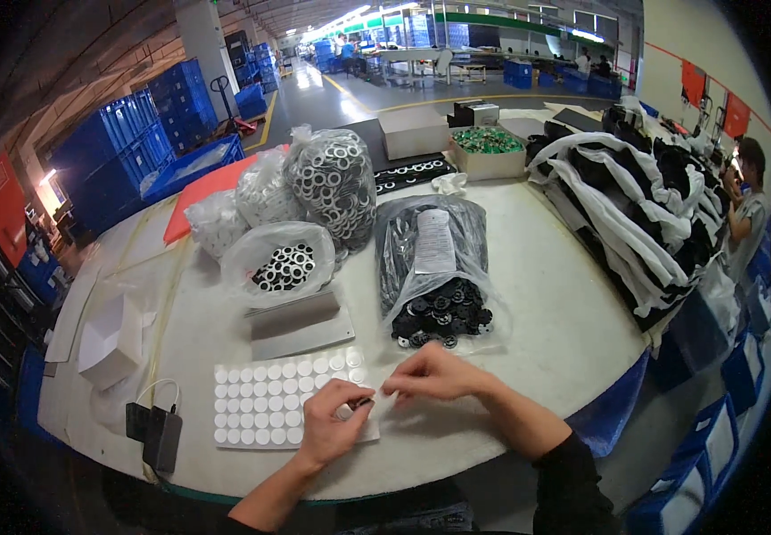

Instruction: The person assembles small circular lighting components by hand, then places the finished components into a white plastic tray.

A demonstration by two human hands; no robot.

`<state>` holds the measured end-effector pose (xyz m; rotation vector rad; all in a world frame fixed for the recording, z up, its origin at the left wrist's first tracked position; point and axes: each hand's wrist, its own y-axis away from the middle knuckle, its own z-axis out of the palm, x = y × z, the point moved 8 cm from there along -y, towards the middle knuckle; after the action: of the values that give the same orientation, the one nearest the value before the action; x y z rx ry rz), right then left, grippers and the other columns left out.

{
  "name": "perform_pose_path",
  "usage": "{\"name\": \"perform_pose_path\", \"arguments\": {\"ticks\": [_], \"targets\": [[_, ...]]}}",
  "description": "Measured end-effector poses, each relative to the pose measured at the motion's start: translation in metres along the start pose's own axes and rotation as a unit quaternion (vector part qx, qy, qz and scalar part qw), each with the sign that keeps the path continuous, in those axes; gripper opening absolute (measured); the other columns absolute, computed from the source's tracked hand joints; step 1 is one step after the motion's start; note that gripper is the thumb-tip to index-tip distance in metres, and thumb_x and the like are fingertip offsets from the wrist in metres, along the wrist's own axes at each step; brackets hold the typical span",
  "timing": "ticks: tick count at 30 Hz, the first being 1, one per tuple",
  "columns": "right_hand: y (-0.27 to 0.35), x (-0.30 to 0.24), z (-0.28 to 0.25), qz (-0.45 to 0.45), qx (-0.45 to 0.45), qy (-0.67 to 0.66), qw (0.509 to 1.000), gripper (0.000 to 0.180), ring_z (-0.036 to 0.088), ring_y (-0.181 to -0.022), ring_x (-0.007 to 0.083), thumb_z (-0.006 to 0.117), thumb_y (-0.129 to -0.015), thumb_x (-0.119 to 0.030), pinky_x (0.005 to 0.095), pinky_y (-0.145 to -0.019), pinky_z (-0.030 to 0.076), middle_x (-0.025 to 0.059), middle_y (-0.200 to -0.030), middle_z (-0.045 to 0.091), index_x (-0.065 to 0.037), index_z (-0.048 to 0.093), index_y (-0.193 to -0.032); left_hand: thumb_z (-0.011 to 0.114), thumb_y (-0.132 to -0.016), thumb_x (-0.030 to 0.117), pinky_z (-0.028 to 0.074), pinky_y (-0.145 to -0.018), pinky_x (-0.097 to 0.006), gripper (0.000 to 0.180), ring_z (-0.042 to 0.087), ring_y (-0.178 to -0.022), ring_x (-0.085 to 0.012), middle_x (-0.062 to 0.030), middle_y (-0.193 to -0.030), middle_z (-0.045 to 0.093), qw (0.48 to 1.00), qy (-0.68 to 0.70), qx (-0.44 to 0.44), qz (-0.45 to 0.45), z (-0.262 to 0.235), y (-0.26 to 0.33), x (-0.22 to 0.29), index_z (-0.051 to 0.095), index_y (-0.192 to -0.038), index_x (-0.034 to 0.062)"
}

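Both hands, left hand (332,426) and right hand (432,374), pinch a small black ring (363,403) just right of the sticker sheet (265,406); loose pinch risks misaligned pad or dropped ring.

Labelled clear bag (434,267); cardboard box (412,131) behind.

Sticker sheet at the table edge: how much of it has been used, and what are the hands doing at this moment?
Most white round pads remain on the sticker sheet; only its right end, by the hands, looks bare. The left hand pinches a small dark part, too small to identify, and the right hand meets it. The open bag of black rings behind is full, so most work seems left.
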<state>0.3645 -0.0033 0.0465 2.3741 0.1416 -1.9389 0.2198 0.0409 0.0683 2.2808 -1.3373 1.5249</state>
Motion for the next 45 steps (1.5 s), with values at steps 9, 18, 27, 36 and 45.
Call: {"name": "perform_pose_path", "arguments": {"ticks": [9, 18, 27, 36, 45], "targets": [[0.035, 0.013, -0.094, 0.136, 0.309, 0.466, 0.817, 0.021, 0.063, -0.07, 0.0313, 0.073, -0.068, -0.021, 0.041, -0.064, 0.049, 0.0139, -0.07, 0.064, -0.003, 0.063, -0.072, 0.064, -0.076, -0.001, 0.045, -0.063, -0.023, 0.007, 0.056, -0.069, -0.0091, -0.0049, -0.075, 0.062, 0.921, 0.288, 0.083, -0.246, -0.055, -0.013, -0.074, 0.062, -0.082, -0.0019], [0.028, 0.012, -0.08, 0.084, 0.291, 0.348, 0.887, 0.019, 0.061, -0.073, 0.0324, 0.069, -0.064, -0.011, 0.0422, -0.068, 0.049, 0.0165, -0.075, 0.062, -0.003, 0.061, -0.079, 0.06, -0.08, 0.021, 0.044, -0.06, -0.029, 0.025, 0.057, -0.069, -0.0148, -0.0083, -0.075, 0.062, 0.966, -0.015, 0.05, -0.255, -0.13, -0.191, -0.148, 0.066, -0.09, -0.0009], [0.026, 0.002, -0.074, 0.033, 0.313, 0.171, 0.934, 0.013, 0.06, -0.059, 0.0126, 0.072, -0.071, -0.007, 0.0256, -0.057, 0.049, 0.0064, -0.068, 0.063, 0.0, 0.065, -0.08, 0.062, -0.077, 0.015, 0.049, -0.069, -0.034, 0.014, 0.061, -0.075, -0.0277, -0.0136, -0.082, 0.063, 0.939, -0.33, 0.052, 0.075, -0.105, -0.158, -0.061, 0.066, -0.083, 0.0028], [0.014, 0.01, -0.052, -0.068, 0.367, 0.071, 0.925, 0.019, 0.054, -0.057, 0.0058, 0.071, -0.077, -0.005, 0.0212, -0.053, 0.046, 0.0031, -0.07, 0.06, 0.002, 0.064, -0.094, 0.063, -0.074, 0.008, 0.048, -0.066, -0.035, 0.008, 0.058, -0.081, -0.0227, -0.007, -0.084, 0.059, 0.941, -0.257, -0.202, 0.091, -0.049, -0.006, -0.027, 0.061, -0.082, 0.006], [0.001, 0.01, -0.003, -0.121, 0.236, 0.079, 0.961, 0.018, 0.059, -0.058, 0.0084, 0.073, -0.076, -0.008, 0.0217, -0.053, 0.047, 0.0045, -0.069, 0.061, -0.002, 0.066, -0.092, 0.058, -0.063, 0.008, 0.047, -0.063, -0.029, 0.012, 0.051, -0.068, -0.0193, -0.0061, -0.07, 0.048, 0.783, -0.401, -0.257, 0.4, -0.026, 0.015, -0.012, 0.055, -0.069, -0.001]]}}
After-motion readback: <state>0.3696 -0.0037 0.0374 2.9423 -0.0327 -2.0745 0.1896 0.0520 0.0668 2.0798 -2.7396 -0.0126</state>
